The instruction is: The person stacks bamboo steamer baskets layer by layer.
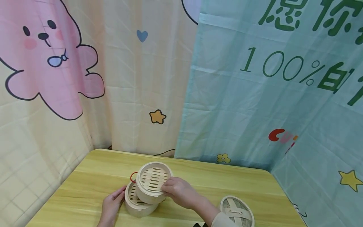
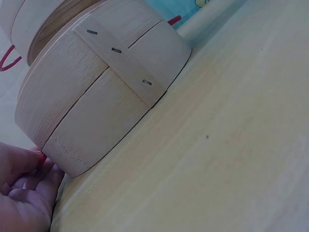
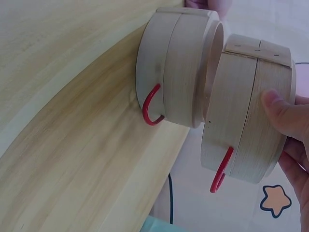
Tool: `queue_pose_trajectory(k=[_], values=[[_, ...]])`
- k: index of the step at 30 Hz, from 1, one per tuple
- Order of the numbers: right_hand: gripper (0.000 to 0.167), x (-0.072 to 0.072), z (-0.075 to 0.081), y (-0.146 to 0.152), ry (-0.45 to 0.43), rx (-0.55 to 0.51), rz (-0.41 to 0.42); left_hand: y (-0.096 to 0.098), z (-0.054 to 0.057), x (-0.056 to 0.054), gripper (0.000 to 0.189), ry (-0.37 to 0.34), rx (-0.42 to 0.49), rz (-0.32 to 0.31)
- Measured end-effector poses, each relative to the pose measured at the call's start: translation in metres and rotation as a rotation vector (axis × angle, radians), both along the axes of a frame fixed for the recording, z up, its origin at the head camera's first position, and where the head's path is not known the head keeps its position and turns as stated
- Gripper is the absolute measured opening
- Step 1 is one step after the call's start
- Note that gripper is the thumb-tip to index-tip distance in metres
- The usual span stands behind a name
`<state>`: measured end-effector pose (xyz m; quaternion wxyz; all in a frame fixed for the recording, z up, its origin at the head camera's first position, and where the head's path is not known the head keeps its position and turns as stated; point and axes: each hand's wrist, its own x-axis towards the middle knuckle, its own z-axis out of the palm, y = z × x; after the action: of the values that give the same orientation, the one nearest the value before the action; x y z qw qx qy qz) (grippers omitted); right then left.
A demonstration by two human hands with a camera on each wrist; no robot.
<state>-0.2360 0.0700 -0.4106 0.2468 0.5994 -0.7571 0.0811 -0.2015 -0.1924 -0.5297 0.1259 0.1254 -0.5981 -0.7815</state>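
A round bamboo steamer basket (image 1: 139, 211) with a slatted base sits on the table. Its side seam with staples (image 2: 116, 50) faces the left wrist camera. At its left side my left hand (image 1: 110, 205) pinches a red loop handle (image 2: 42, 158), mostly covered by the fingers. My right hand (image 1: 181, 191) grips the rim of a second steamer basket (image 3: 246, 111), thumb outside and fingers round the edge. This upper basket is tilted above the lower one, shifted toward the far right, with a gap between them. Red loops stick out from both.
A woven bamboo lid (image 1: 236, 211) with a strap handle lies on the table to the right. The yellow wood-grain table (image 1: 85, 186) has curtains (image 1: 141, 94) along its back and sides. A small dark object (image 1: 199, 225) shows at the bottom edge by the right sleeve.
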Motion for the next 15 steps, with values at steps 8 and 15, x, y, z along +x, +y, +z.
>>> queue_pose_trajectory(k=[8, 15], values=[[0.013, -0.004, -0.002, -0.012, -0.024, 0.031, -0.003, 0.001, 0.001, 0.0, 0.043, -0.017, -0.021, 0.0], [0.013, -0.004, -0.006, -0.022, -0.041, 0.047, -0.02, 0.0, 0.002, 0.0, 0.043, -0.022, -0.015, -0.003]])
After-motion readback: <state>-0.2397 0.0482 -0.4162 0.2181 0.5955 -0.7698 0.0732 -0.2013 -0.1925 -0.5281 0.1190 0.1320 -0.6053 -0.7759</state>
